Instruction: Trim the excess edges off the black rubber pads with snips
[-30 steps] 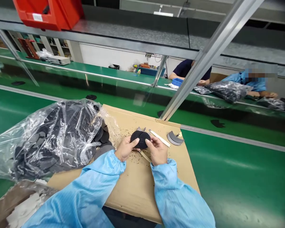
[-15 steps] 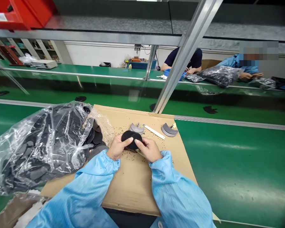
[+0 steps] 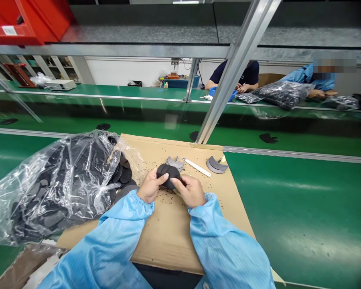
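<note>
Several black discs (image 3: 172, 176) overlap like a small fan between my hands, just above the cardboard sheet (image 3: 165, 237). My left hand (image 3: 150, 184) is closed on their left edge, thumb on top. On the right side my right hand (image 3: 191, 189) pinches them, its thumb across the front disc. Behind the discs lies a grey crescent-shaped piece (image 3: 176, 163), partly hidden by them. A white flat blade-like tool (image 3: 197, 167) rests to its right, and beyond that sits a second grey crescent piece (image 3: 217, 165). Tiny black specks are scattered over the cardboard around my hands.
A clear plastic bag (image 3: 63, 188) full of black discs fills the left, some spilling toward the cardboard. A metal post (image 3: 225, 96) rises behind the cardboard from the green bench (image 3: 303, 200). A red bin (image 3: 30, 24) is upper left. Two people sit across the far bench.
The discs in my hands have shifted from two visible overlapping ones to a wider fan with more edges showing. My hands stay in nearly the same place; the view has moved slightly.
</note>
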{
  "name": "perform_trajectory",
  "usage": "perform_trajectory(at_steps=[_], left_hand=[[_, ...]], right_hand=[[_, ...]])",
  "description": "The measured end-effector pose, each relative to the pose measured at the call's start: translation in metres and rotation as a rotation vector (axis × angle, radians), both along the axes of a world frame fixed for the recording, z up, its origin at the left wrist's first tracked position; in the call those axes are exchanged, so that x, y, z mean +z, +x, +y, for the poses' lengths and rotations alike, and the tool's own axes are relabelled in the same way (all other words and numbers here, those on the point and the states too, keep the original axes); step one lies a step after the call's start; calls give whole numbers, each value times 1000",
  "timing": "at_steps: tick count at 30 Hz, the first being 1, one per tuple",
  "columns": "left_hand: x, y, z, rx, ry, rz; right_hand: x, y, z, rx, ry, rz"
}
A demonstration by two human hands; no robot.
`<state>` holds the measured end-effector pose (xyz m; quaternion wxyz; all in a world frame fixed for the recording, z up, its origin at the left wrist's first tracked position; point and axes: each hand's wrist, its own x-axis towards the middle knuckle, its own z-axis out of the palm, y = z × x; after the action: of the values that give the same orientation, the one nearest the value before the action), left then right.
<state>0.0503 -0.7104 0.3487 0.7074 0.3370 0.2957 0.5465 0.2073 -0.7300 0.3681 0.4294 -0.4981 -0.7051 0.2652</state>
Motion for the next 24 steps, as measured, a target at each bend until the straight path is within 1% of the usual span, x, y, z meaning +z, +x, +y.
perform_trajectory(at_steps=[1,3,5,7,9,14,20,24], left_hand=[[0,0,1,-14,-41,-21],[0,-2,1,-103,-120,-56],[0,-4,0,-202,-170,-84],[0,-6,-1,-261,-195,-104],[0,-7,-3,-290,-202,-110],[1,-7,-5,-317,-193,-96],[1,-2,-9,-291,-161,-94],[3,0,-11,-281,-153,-77]], right_hand=[[1,-2,-1,28,5,53],[3,-5,-4,108,33,137],[4,-6,-6,158,111,134],[3,-6,-6,153,215,83],[1,-6,-6,131,275,43],[-2,-6,-7,91,306,-18],[0,-4,-9,73,371,-79],[0,-6,-11,51,383,-58]])
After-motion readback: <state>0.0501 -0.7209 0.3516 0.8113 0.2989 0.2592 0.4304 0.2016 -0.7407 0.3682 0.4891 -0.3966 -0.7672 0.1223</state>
